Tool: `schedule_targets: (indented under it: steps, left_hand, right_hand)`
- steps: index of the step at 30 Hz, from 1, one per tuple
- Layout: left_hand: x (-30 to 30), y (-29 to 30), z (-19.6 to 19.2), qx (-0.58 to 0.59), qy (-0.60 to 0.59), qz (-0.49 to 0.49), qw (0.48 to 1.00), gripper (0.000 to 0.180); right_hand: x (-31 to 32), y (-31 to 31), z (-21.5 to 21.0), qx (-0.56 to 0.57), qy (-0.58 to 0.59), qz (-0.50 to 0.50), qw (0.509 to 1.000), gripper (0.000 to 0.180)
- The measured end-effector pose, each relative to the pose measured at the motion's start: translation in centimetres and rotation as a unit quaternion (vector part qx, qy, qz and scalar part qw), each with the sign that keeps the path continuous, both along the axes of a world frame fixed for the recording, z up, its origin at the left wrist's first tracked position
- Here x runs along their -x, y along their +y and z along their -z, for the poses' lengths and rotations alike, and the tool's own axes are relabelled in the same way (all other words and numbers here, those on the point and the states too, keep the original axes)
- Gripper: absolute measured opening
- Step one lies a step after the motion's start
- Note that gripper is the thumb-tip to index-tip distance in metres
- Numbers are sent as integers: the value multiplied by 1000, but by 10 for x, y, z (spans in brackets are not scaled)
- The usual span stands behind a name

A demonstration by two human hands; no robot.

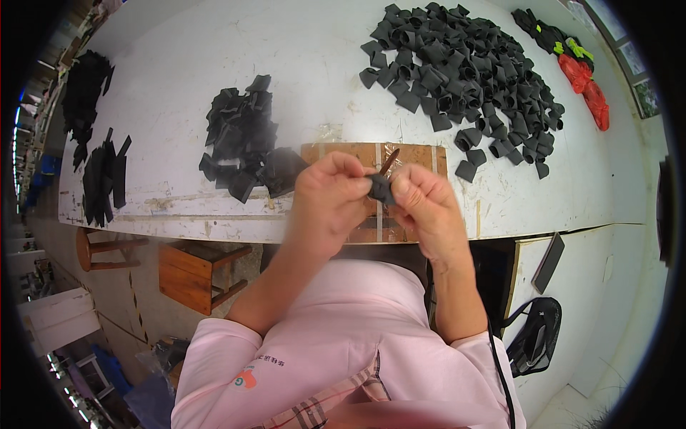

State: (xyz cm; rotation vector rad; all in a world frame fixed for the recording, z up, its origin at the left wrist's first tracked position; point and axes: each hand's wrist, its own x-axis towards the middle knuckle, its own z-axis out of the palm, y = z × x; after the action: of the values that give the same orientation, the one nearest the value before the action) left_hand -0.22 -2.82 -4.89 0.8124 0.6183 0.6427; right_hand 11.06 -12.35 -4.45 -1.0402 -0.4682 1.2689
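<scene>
Nearest of all, a pink shirt [314,343] with plaid trim [318,411] along its opening. Just past it, above the front edge of the counter [307,64], two bare hands close together at one small dark fabric piece [381,190]. On the left hand [330,196], thumb and forefinger pinched shut at the left end of the piece, other fingers loosely curled (slightly blurred, so hard to read closely). On the right hand [432,204], thumb pressed toward a bent forefinger at the right side of the same piece, remaining fingers half closed. Cannot tell the exact fold between the fingertips.

Likely to feel light, soft and pliable, perhaps a little springy, with small risk of breaking. Probably apt to bend or twist out of line, so best taken by opposite edges between thumb and fingertip, near the fold, without hard pulling.

Right behind, pointing up between both hands, a slim brown tool [390,161]; impossible to tell whether gripped or merely lying there. Underneath, a brown board [429,161] crossed by pale bands.

Farther up to the left, a loose heap of dark pieces [239,143]. Beyond, to the right, a far larger spread of dark folded pieces [464,71], many gaping like short tubes. Farthest right, a red plastic bag [577,75].
</scene>
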Motion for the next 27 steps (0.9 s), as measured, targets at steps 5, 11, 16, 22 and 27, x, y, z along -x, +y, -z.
schedule_targets:
  steps: [5, 11, 16, 22, 27]
  left_hand:
    - [-2, 25, -20, 353, -289, 193, 869, 16]
    - [-3, 27, 3, 251, -236, 204, 917, 12]
    - [-5, 16, 2, 93, -169, 139, 971, 21]
    - [-15, 19, -21, -475, -25, -24, 879, 24]
    - [-16, 13, -12, -474, -63, -63, 876, 6]
  right_hand:
    - [-25, 30, -22, -92, -108, -9, 990, 23]
    - [-30, 30, 2, -102, -69, -57, 991, 23]
    - [-28, 29, 0, -92, -136, -42, 986, 23]
    - [-19, 17, -19, -73, -402, 130, 903, 18]
    - [-2, 16, -17, -162, -618, 179, 748, 27]
